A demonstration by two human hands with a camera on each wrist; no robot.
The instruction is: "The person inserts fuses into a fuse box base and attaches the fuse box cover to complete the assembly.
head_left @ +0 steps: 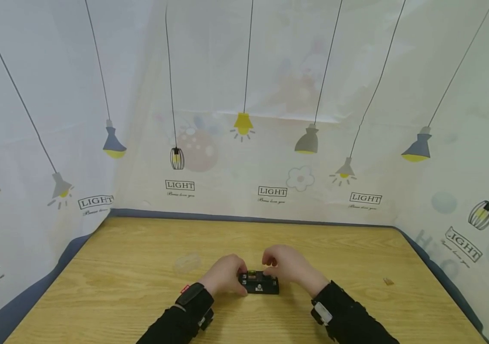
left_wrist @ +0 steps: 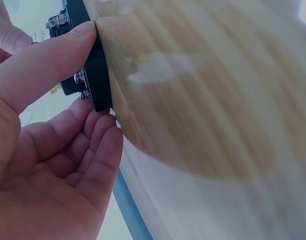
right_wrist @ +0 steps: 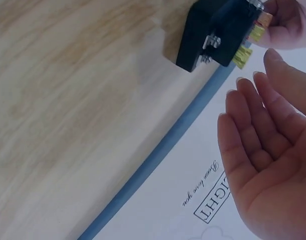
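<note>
Your left grip (head_left: 225,274) pinches black block (head_left: 266,287) at its left end, near side of table (head_left: 132,258). Your right grip (head_left: 289,265) part-open, empty, fingers loosely curled near block's right end.

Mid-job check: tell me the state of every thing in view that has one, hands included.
Black rectangular box with metal fittings: gripped at its left end; powered or not, I cannot tell.
Small yellow pieces: jutting from the box.
Bare left hand: thumb and fingers holding the box.
Bare right hand: fingers relaxed, holding nothing.
Small tan scrap: lying on the wood-grained tabletop.
</note>
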